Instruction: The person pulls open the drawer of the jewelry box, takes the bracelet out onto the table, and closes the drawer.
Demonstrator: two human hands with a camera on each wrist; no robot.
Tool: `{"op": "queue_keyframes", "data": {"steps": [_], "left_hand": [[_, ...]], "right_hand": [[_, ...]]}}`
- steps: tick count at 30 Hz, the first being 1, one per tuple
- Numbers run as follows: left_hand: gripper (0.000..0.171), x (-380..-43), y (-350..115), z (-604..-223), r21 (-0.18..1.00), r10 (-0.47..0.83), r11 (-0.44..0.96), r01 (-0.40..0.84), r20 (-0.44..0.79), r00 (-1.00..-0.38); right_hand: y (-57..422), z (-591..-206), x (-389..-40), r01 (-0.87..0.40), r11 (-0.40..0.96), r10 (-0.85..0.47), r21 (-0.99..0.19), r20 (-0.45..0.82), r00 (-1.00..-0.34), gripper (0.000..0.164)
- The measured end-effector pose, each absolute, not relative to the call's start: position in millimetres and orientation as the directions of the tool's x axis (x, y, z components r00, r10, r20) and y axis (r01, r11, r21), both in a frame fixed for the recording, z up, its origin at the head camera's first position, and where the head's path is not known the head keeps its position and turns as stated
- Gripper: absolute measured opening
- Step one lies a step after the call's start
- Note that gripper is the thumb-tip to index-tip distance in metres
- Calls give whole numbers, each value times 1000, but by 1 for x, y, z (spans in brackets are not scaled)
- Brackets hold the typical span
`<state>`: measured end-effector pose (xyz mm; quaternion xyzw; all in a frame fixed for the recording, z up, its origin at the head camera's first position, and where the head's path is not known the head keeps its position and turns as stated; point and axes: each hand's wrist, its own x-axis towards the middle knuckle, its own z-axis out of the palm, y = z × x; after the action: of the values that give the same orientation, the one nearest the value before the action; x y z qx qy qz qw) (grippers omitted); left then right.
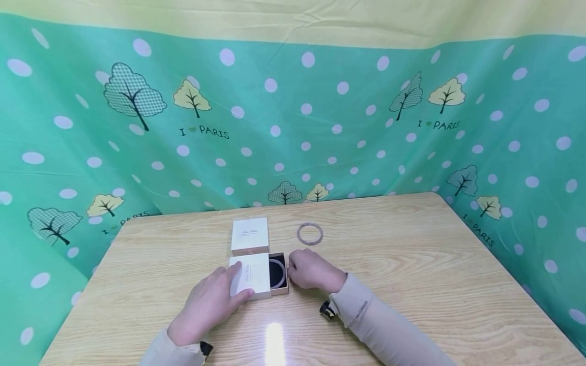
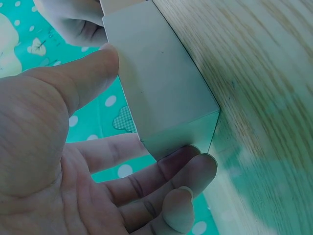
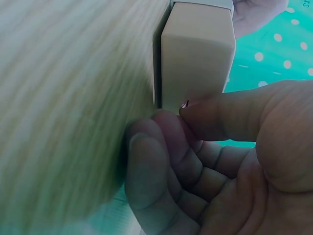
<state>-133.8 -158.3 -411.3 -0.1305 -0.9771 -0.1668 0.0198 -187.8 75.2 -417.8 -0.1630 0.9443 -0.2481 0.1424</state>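
A white jewellery box sleeve [image 1: 256,279] lies on the wooden table, gripped by my left hand [image 1: 206,302] with the thumb at its near side and fingers at its left end. From the sleeve's right end a drawer [image 1: 280,292] with a black lining sticks partway out. Inside it lies a pale purple bangle [image 1: 284,269], partly covered by the sleeve. My right hand [image 1: 313,269], fingers curled, pinches at the drawer's outer end. In the right wrist view, thumb and fingertips meet at the end of the tan drawer [image 3: 198,54]; what lies between them is mostly hidden.
A second white box [image 1: 250,234], closed, stands directly behind the first. Another pale bangle [image 1: 310,243] lies flat on the table beyond my right hand. A green dotted cloth [image 1: 320,162] hangs behind and beside the table [image 1: 412,284].
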Motion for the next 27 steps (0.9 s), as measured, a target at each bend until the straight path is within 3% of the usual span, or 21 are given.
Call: {"op": "queue_keyframes", "data": {"steps": [27], "left_hand": [[73, -133, -158, -409, 322, 244, 913, 250, 60, -968]], "right_hand": [[87, -418, -188, -235, 835, -358, -498, -167, -919, 27]]}}
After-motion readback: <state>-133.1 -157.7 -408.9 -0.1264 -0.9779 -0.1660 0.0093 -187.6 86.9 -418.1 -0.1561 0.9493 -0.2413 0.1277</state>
